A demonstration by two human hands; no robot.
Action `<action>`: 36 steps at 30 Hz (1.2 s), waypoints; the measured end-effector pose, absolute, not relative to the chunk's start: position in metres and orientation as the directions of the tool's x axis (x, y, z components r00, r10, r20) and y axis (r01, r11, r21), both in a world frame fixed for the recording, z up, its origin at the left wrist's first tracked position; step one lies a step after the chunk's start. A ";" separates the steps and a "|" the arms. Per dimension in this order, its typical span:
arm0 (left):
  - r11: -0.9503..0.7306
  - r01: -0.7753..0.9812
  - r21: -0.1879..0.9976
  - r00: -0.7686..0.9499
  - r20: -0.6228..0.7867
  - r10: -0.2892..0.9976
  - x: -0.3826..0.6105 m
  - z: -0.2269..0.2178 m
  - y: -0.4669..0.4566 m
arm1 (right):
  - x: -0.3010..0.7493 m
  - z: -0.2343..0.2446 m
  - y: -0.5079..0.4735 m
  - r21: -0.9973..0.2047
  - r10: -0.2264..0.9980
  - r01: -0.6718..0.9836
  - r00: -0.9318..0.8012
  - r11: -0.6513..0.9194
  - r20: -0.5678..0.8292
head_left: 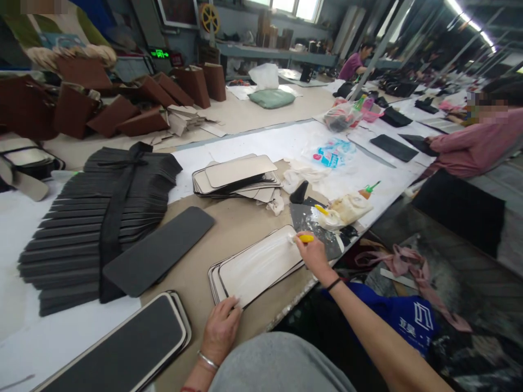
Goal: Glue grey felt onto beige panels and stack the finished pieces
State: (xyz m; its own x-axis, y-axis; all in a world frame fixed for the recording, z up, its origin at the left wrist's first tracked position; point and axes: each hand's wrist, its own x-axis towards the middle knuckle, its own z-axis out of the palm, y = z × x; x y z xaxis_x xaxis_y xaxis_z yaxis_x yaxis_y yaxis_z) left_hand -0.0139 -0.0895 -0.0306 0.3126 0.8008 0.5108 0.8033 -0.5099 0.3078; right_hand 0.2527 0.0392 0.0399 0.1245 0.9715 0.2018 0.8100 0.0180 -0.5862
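Observation:
A cream rounded panel lies on a small stack of similar ones in front of me, with wet-looking streaks across its face. My right hand grips a yellow-handled brush, its pale tip at the panel's far right end. At the near left corner, my left hand has its bent fingers closed on the panel's edge. Close to the right hand, a glue-smeared grey sheet carries a cream-stained container with another yellow handle beside it.
Dark strips tied in a bundle, a loose dark panel and dark-faced panels lie left. More cream panels are stacked behind. Brown boxy pieces line the far table. A co-worker's pink sleeve is at right.

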 end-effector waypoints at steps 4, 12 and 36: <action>-0.524 0.794 0.308 0.319 0.523 0.790 -0.014 -0.027 -0.088 | 0.207 0.042 0.000 -0.712 0.986 0.684 -0.062 0.157 0.157; -0.529 0.799 0.285 0.319 0.544 0.776 -0.014 -0.027 -0.089 | 0.262 0.042 0.012 -0.681 0.969 0.728 0.103 0.079 0.222; -0.445 0.849 0.283 0.293 0.449 0.844 -0.009 -0.019 -0.093 | 0.188 0.036 -0.036 -0.926 0.991 0.375 -0.130 0.034 -0.016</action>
